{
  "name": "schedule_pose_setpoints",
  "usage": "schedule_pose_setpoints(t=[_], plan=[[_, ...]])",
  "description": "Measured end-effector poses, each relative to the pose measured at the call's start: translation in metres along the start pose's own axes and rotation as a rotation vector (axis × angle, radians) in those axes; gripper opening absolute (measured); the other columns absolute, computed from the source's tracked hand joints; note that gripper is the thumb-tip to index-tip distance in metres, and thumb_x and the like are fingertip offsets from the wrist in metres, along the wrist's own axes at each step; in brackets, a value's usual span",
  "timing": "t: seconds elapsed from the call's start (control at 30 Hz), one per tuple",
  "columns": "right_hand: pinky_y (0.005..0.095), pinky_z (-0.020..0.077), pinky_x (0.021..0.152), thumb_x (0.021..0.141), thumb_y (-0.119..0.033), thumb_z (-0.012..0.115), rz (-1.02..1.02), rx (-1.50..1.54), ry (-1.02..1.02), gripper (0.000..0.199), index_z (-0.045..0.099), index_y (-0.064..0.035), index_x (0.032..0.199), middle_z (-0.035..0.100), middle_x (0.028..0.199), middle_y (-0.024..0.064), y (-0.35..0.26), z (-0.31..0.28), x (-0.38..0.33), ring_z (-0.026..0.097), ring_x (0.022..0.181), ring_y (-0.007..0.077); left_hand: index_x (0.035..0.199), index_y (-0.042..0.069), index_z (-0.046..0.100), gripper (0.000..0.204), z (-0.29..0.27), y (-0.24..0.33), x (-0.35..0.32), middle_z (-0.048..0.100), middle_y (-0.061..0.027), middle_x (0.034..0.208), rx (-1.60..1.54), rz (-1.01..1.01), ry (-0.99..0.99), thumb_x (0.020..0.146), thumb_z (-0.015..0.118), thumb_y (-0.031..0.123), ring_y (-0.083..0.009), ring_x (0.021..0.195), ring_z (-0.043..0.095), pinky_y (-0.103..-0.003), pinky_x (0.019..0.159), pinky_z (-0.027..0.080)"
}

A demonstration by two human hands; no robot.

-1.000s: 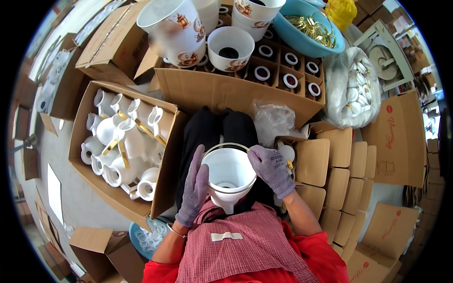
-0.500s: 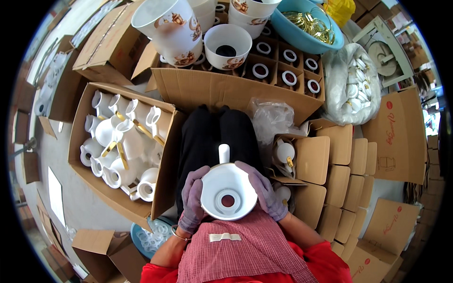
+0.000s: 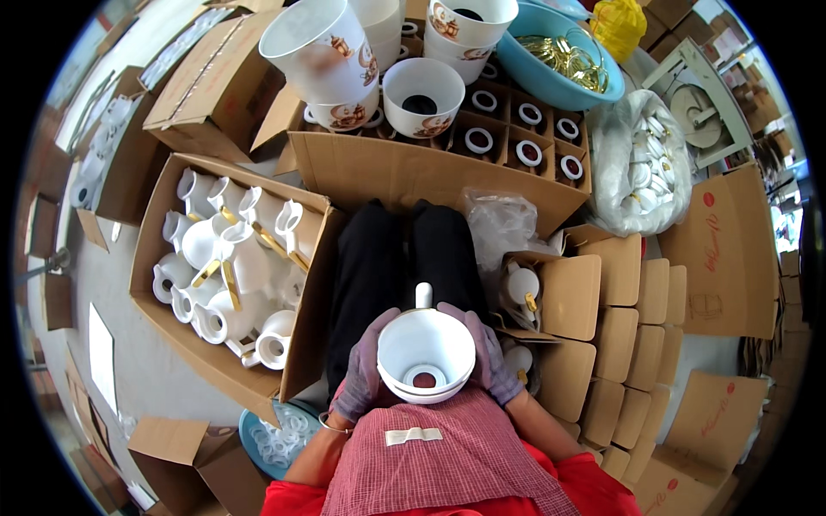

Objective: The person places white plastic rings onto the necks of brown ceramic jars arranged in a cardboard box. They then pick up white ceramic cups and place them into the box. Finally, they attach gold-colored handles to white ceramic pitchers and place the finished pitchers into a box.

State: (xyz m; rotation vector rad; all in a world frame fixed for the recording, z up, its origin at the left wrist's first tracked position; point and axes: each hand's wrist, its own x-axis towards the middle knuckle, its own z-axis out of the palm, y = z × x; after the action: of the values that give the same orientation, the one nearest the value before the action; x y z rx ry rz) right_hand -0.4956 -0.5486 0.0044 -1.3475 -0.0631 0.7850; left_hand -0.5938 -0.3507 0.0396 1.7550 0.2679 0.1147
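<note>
Between my gloved hands, in front of my apron, is a white jug body (image 3: 428,337) with its wide mouth facing up. Its handle (image 3: 423,295) points away from me. Deep inside shows a white ring with a dark red centre. My left hand (image 3: 363,365) wraps the jug's left side, and my right hand (image 3: 490,354) presses against its right side. Both hands wear thin purple-grey gloves, and the fingertips are partly hidden behind the jug.
At left stands a carton (image 3: 314,297) of white jugs with gold-trimmed handles. Ahead, a divided carton (image 3: 430,176) holds white-ringed flasks, patterned white shells (image 3: 422,92) and a blue basin (image 3: 551,77). Open small boxes (image 3: 572,297) line the right. A basin of clear rings (image 3: 284,434) is lower left.
The jug body has tilted, with its mouth turning a little and more of its near outer wall showing. Both hands have shifted slightly to the right with it.
</note>
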Motion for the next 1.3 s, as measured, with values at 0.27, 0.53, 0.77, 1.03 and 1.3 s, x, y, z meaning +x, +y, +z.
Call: schedule_pose_setpoints(t=[0.27,0.53,0.77,1.03,1.3], plan=[[0.0375,0.0538,0.092,0.092,-0.019,0.065,-0.358,-0.719,-0.142,0.044,0.052,0.001,0.128,0.064,0.124,0.019,-0.049,0.009,-0.008,0.067,0.108,0.0307,0.141,0.006,0.045,0.046,-0.006,-0.016,-0.009,0.059,-0.0141,0.132,0.0,0.046,-0.064,0.1,0.058,0.022,-0.0232,0.121,0.058,-0.033,0.104,0.046],[0.0341,0.049,0.095,0.105,-0.018,0.043,-0.343,-0.658,0.145,0.031,0.058,-0.0001,0.125,0.064,0.117,0.0169,-0.037,-0.011,-0.018,0.063,0.11,0.0287,0.138,0.005,0.047,0.044,0.013,-0.001,0.007,0.058,-0.0088,0.128,-0.498,-0.112,-0.064,0.107,0.037,0.035,-0.0177,0.121,0.054,-0.029,0.107,0.041],[0.0291,0.0485,0.088,0.101,-0.033,0.058,0.024,-0.702,-0.605,0.039,0.063,0.0014,0.12,0.069,0.101,0.0091,-0.135,-0.003,0.013,0.063,0.095,0.016,0.124,0.0,0.058,0.046,0.001,0.008,0.049,0.065,-0.0075,0.111,-0.486,-0.299,-0.113,0.109,0.034,0.037,-0.0144,0.105,0.059,-0.028,0.096,0.045],[0.0119,0.0287,0.052,0.098,-0.024,0.061,0.284,0.023,-0.454,0.026,0.068,-0.0033,0.111,0.059,0.077,-0.0086,-0.188,-0.005,0.03,0.049,0.064,-0.0038,0.16,0.011,0.005,0.106,-0.062,0.021,0.042,0.038,-0.021,0.151,-0.666,0.128,-0.047,0.087,0.062,0.064,-0.0323,0.142,0.036,-0.047,0.115,0.031],[0.0204,0.0449,0.087,0.092,-0.02,0.065,0.135,-0.025,-0.477,0.041,0.058,0.0042,0.124,0.062,0.111,0.0009,-0.185,0.02,0.035,0.056,0.101,0.0055,0.149,0.004,0.015,0.106,-0.042,0.037,0.039,0.047,-0.0191,0.133,0.029,0.266,0.126,0.071,0.086,0.013,-0.0304,0.121,0.054,-0.04,0.103,0.045]])
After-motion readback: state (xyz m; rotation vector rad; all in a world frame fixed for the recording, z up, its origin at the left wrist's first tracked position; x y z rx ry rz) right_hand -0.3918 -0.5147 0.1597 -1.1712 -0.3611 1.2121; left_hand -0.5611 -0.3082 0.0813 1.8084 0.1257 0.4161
